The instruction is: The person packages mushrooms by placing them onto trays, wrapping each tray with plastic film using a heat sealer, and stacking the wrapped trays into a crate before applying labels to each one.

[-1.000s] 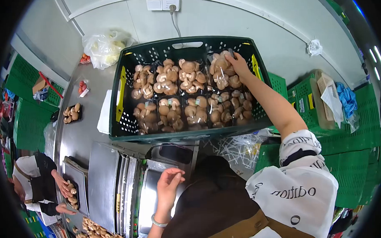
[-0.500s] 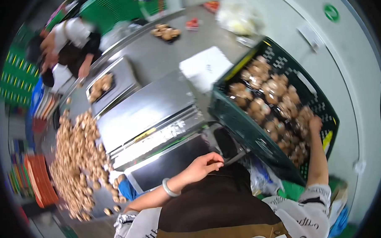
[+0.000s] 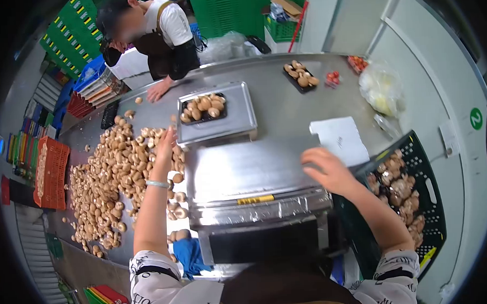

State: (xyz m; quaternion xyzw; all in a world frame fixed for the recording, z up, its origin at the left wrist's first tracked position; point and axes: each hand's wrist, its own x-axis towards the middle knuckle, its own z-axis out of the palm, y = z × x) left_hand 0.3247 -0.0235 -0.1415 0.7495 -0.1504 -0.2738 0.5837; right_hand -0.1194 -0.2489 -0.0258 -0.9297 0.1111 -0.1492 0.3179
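Note:
My left hand [image 3: 167,146] is raised at the right edge of a large heap of brown mushrooms [image 3: 107,173], beside the corner of a scale. Its fingers are extended and nothing shows in them. Over the right end of the steel wrapping machine [image 3: 249,170] is my right hand [image 3: 327,170], fingers apart and empty, near a white sheet [image 3: 341,141]. On the scale's metal plate [image 3: 236,106] sits a black tray of mushrooms [image 3: 203,108], beyond the machine.
A dark green crate [image 3: 436,215] holding wrapped mushroom packs stands at the right. Across the table a person [image 3: 167,34] rests a hand on the surface. Another mushroom tray [image 3: 301,76], a plastic bag [image 3: 382,88] and an orange crate [image 3: 54,172] are also around.
My right hand has left the packs in the green crate and moved over the machine. My left hand has reached forward to the mushroom heap. The view has turned toward the table.

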